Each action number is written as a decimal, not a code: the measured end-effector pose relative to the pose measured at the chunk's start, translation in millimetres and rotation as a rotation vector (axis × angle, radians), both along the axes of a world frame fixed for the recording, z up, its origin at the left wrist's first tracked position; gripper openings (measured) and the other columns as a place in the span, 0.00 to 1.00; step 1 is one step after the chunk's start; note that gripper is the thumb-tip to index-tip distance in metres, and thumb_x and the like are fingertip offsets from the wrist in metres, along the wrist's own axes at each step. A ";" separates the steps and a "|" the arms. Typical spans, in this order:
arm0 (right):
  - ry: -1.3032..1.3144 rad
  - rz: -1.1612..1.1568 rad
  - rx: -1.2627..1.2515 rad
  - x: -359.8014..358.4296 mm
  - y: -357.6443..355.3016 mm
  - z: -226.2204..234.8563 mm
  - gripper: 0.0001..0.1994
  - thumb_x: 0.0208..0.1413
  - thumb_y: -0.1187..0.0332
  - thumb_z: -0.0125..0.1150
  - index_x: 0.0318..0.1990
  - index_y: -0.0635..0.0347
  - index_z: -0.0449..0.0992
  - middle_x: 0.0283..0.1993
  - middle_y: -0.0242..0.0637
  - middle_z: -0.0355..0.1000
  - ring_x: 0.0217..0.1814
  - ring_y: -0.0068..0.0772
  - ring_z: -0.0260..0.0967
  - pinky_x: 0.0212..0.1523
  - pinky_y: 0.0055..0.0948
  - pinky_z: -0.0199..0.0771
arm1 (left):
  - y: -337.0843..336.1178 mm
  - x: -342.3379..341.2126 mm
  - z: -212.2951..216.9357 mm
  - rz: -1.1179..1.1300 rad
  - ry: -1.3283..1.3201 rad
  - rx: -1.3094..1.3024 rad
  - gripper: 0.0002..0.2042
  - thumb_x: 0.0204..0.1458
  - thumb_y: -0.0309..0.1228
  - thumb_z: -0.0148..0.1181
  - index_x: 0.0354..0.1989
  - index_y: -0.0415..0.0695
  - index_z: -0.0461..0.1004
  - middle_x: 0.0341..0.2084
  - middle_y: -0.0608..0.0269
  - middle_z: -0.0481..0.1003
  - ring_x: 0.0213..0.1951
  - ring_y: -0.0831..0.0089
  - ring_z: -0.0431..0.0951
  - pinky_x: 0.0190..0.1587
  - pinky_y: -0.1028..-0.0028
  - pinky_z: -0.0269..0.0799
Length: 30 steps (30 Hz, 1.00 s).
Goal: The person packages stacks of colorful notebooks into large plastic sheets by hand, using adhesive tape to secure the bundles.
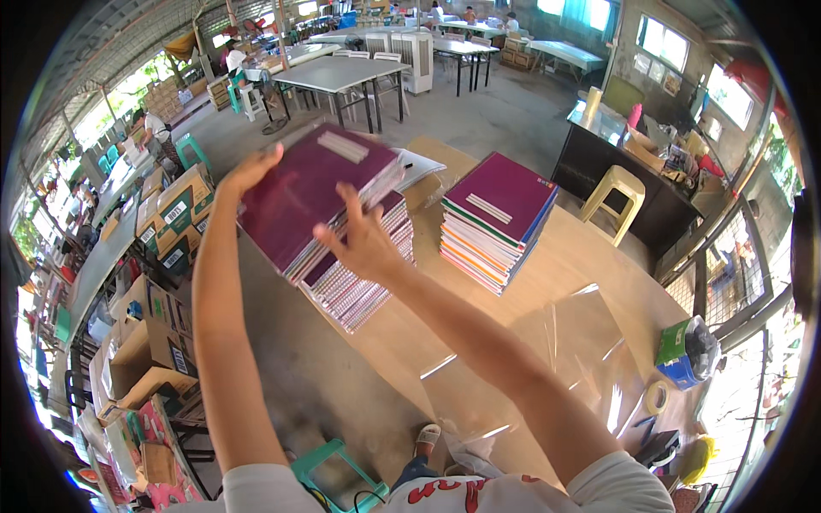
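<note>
A pile of maroon-covered notebooks point(312, 192) sits askew on top of more spiral-bound notebooks point(355, 295) at the left end of the brown table. Along the left edge of the upper pile lies my left hand point(251, 173), its fingers stretched toward the far corner. My right hand point(366, 239) is at the pile's near right side, fingers spread; whether it touches the notebooks I cannot tell. To the right stands a second notebook stack point(500, 201) with a maroon cover on top and coloured edges below. Clear plastic sheets point(581, 350) lie nearer to me.
A tape roll point(656, 398) and a black tool point(657, 449) lie at the table's right, by a green-and-blue container point(684, 352). A yellow stool point(614, 201) stands beyond. Cardboard boxes point(145, 350) line the left; a green stool point(338, 470) is close to me. People work far off.
</note>
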State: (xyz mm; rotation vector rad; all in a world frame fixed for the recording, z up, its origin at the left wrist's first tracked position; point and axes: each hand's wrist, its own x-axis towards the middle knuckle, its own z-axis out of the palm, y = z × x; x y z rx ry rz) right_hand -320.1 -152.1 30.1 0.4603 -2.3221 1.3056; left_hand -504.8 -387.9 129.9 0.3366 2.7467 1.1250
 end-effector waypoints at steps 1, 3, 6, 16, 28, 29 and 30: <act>0.012 0.020 0.086 -8.3 -14.3 -13.7 0.44 0.60 0.43 0.56 0.72 0.60 0.44 0.58 0.60 0.66 0.58 0.54 0.63 0.54 0.47 0.68 | -24.9 -14.3 -31.6 -0.029 0.122 -0.138 0.38 0.55 0.66 0.49 0.63 0.46 0.69 0.58 0.46 0.71 0.64 0.52 0.66 0.63 0.59 0.61; -0.235 0.151 0.189 9.1 -33.2 8.3 0.45 0.59 0.41 0.55 0.72 0.60 0.43 0.56 0.60 0.68 0.57 0.60 0.66 0.54 0.50 0.68 | -80.2 -16.6 -67.7 -0.032 0.238 -0.174 0.35 0.56 0.64 0.50 0.59 0.46 0.72 0.55 0.44 0.73 0.61 0.48 0.68 0.65 0.59 0.58; -0.094 -0.042 -0.025 2.0 46.6 -33.9 0.41 0.57 0.48 0.63 0.72 0.57 0.51 0.46 0.51 0.72 0.45 0.56 0.73 0.50 0.44 0.73 | 60.4 17.6 -53.5 0.008 0.662 -0.292 0.26 0.54 0.47 0.60 0.57 0.43 0.72 0.55 0.48 0.72 0.58 0.53 0.71 0.62 0.60 0.62; -0.578 -1.050 -0.587 -47.8 313.4 -112.1 0.44 0.46 0.41 0.71 0.64 0.61 0.63 0.62 0.56 0.65 0.62 0.58 0.63 0.54 0.70 0.63 | 332.6 -33.5 -183.4 -0.219 -0.068 0.045 0.35 0.54 0.55 0.57 0.56 0.31 0.71 0.53 0.37 0.72 0.57 0.44 0.72 0.60 0.59 0.68; -0.750 -0.523 -1.107 -39.2 336.9 -128.6 0.30 0.52 0.56 0.68 0.58 0.65 0.67 0.55 0.54 0.71 0.55 0.62 0.70 0.45 0.82 0.61 | 393.3 -31.1 -177.3 -0.401 0.093 -0.328 0.34 0.54 0.57 0.57 0.56 0.37 0.74 0.59 0.41 0.68 0.61 0.48 0.69 0.63 0.58 0.65; -0.678 -0.535 -1.168 -27.7 367.1 -136.7 0.27 0.54 0.59 0.67 0.56 0.66 0.68 0.54 0.54 0.72 0.53 0.57 0.72 0.47 0.74 0.67 | 417.7 -13.1 -158.8 -0.468 0.076 -0.312 0.32 0.55 0.56 0.56 0.54 0.38 0.75 0.58 0.42 0.70 0.60 0.48 0.70 0.62 0.58 0.66; -0.684 -0.528 -1.160 -27.0 366.3 -136.9 0.27 0.54 0.59 0.67 0.56 0.66 0.68 0.54 0.54 0.72 0.53 0.57 0.72 0.47 0.74 0.67 | 419.0 -8.9 -153.4 -0.485 0.042 -0.318 0.30 0.55 0.55 0.56 0.53 0.39 0.76 0.57 0.43 0.71 0.59 0.49 0.72 0.61 0.58 0.67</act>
